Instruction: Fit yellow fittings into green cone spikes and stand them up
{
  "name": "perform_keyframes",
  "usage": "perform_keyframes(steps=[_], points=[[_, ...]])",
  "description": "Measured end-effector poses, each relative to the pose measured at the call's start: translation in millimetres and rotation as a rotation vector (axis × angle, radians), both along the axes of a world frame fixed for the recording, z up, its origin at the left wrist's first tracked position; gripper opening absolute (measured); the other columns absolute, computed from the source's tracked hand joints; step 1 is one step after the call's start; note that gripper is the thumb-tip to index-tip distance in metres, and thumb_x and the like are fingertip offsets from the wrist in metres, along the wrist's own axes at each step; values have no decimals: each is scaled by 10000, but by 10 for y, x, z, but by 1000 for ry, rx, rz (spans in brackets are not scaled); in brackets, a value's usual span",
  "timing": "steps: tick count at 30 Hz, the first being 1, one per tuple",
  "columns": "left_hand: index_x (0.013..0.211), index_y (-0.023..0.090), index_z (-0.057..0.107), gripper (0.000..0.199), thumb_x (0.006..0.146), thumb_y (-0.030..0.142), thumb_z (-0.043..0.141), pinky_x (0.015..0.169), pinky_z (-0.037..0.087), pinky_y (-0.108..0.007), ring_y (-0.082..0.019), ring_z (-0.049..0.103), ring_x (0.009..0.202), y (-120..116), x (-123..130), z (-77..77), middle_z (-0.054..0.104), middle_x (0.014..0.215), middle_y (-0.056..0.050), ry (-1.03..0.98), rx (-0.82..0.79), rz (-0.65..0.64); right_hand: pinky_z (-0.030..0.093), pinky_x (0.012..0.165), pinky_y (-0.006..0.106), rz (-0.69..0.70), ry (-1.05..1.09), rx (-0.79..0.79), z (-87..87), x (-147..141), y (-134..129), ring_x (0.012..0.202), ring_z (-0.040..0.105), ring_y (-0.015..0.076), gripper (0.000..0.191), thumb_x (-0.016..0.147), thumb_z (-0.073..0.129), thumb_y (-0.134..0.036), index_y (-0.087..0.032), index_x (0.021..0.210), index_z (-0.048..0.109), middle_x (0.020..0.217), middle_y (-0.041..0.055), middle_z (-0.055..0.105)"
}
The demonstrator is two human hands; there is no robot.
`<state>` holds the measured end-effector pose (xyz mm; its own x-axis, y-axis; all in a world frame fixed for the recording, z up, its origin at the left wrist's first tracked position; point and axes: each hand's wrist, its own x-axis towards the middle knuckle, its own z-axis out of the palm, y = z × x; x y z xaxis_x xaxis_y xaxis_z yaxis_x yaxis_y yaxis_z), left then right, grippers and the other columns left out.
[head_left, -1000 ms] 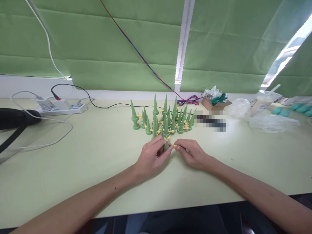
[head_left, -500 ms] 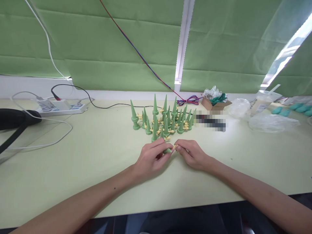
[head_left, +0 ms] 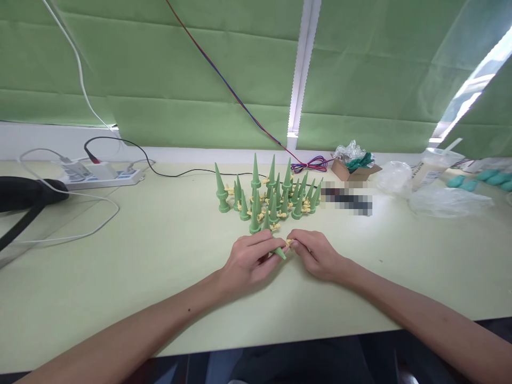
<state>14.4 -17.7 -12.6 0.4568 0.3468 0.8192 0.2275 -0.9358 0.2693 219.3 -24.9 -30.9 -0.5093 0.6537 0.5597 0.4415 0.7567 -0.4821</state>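
Observation:
My left hand is closed around a green cone-shaped piece, whose pointed tip sticks out below the fingers toward the table's front. Close beside it, my right hand pinches a small pale-yellow piece between thumb and forefinger. The yellow piece sits between the fingertips of both hands; whether it is joined to the cone I cannot tell. Just beyond the hands stands a cluster of several upright green cones on round bases, with small yellow pieces on or among them.
A power strip with plugs and cables lies at the back left, near a black object. Toward the right are coiled red-blue wire, a small cardboard box, plastic bags, a cup and teal pieces.
The green cone in my left hand has turned, so its tip now points further down and shows more. Both hands stay in nearly the same place.

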Motion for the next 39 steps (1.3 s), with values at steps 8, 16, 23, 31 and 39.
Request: perform_keyframes(steps=[8, 16, 23, 31, 39], points=[[935, 163, 638, 175, 835, 26, 597, 498, 335, -205, -75, 387, 521, 7, 2, -30, 488, 655, 28, 25, -6, -10, 327, 576, 236, -16, 9, -31, 5, -9, -4, 573, 396, 125, 245, 1022, 348, -238, -201, 806, 457, 663, -21, 452], [910, 174, 596, 167, 884, 45, 493, 487, 301, -234, -103, 402, 555, 31, -20, -27, 498, 656, 16, 153, 124, 44, 295, 565, 244, -23, 56, -244, 65, -56, -42, 540, 338, 112, 304, 1029, 337, -272, -206, 736, 381, 601, -49, 369], [896, 174, 560, 129, 925, 78, 477, 470, 257, -256, -108, 386, 530, 71, -22, -19, 465, 630, 24, 228, 239, 74, 290, 533, 247, -14, 118, -479, 87, -73, -24, 524, 315, 105, 397, 1033, 343, -390, -207, 681, 337, 565, -52, 367], [915, 175, 545, 145, 938, 73, 444, 453, 254, -258, -105, 423, 526, 71, -20, 6, 470, 630, 30, 268, 285, 77, 229, 439, 231, 139, 285, -823, 137, -56, 16, 452, 255, 71, 448, 993, 412, -513, -210, 674, 331, 550, -82, 281], [909, 175, 548, 139, 944, 80, 452, 457, 266, -263, -107, 400, 523, 63, -5, 7, 460, 624, 33, 291, 306, 89, 138, 396, 210, 303, 425, -1061, 139, -10, 72, 435, 141, 42, 477, 955, 507, -520, -216, 656, 294, 581, -101, 175]])
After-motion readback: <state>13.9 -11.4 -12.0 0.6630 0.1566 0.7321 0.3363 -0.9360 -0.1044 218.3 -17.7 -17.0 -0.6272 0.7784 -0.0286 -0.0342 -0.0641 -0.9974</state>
